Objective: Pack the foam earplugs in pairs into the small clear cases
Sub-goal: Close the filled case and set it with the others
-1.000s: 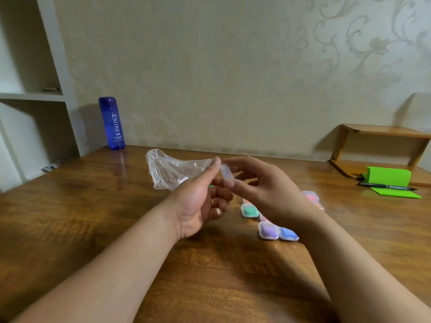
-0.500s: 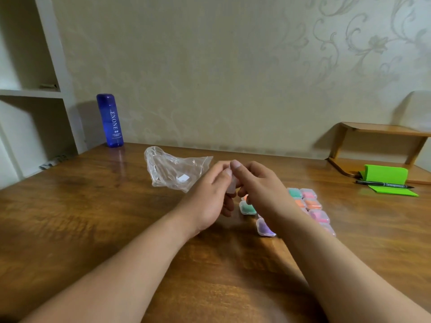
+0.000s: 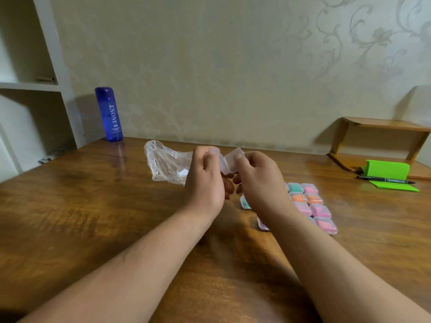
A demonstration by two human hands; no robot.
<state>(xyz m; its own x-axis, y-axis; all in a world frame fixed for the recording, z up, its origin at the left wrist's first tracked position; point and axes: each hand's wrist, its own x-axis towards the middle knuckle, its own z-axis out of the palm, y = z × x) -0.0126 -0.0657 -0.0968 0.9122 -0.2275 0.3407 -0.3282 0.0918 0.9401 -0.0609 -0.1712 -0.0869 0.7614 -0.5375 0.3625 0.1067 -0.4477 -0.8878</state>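
Head view: about ten filled cases lie in rows on the table, beside the right arm. The left hand and right hand both pinch one clear case in the air, seemingly empty, so it is not yet packed

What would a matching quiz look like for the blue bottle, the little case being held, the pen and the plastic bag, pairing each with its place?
1 blue bottle
2 clear case
3 pen
4 plastic bag

A pinched between left hand and right hand
B standing at the table's far left
C crumpled, behind the left hand
D lying by the green paper

Pairs: 1-B, 2-A, 3-D, 4-C.
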